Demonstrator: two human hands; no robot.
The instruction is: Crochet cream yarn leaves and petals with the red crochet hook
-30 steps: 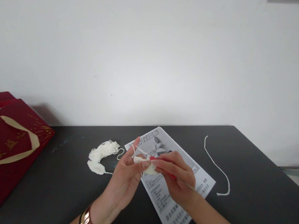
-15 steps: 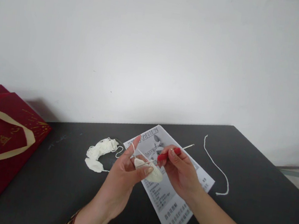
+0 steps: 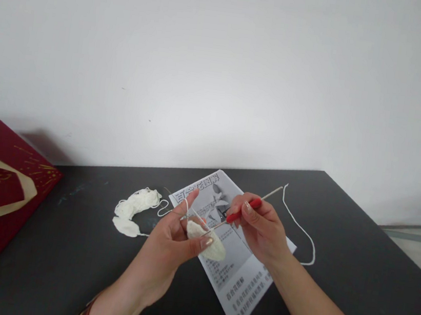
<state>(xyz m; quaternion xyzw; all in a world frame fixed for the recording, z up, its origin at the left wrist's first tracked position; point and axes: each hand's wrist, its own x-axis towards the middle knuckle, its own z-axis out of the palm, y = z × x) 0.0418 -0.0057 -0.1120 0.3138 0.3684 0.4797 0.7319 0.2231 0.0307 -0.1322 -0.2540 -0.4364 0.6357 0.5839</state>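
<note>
Between the thumb and fingers of my left hand [image 3: 172,243] is a small off-white crochet piece [image 3: 214,248]. A strand of white yarn [image 3: 187,210] runs over its raised index finger and down to the piece. My right hand [image 3: 261,226] is closed round the red grip of a crochet hook [image 3: 241,210]. The hook's thin metal shaft meets the upper edge of the piece; whether its tip is inside a stitch I cannot tell. The hook's other metal end sticks out past my right hand, up and to the right.
A printed sheet [image 3: 234,290] lies under my hands on the dark table [image 3: 78,243]. White yarn and a leaf-shaped white piece [image 3: 126,226] rest to the left. A loose strand [image 3: 302,229] curves at the right. A red gift bag [image 3: 4,192] stands far left, before a white wall.
My right hand has tilted the hook, so more of its shaft shows on both sides of the grip. The whole view has shifted slightly; my left hand keeps its hold.
</note>
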